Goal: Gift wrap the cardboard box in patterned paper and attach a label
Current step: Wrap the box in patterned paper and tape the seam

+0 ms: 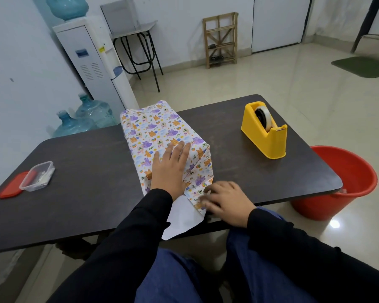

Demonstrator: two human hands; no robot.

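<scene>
Wrapped box (162, 132) lies under left hand (170, 169).

Plain office-like back room, white walls, glossy pale floor tiles (260, 84), water dispenser (90, 60) against the wall, spare water bottles (85, 119) beside it, dark table (85, 171), yellow tape dispenser (265, 132), red bucket (346, 182), small wooden rack (221, 40), green doormat (362, 66)
</scene>
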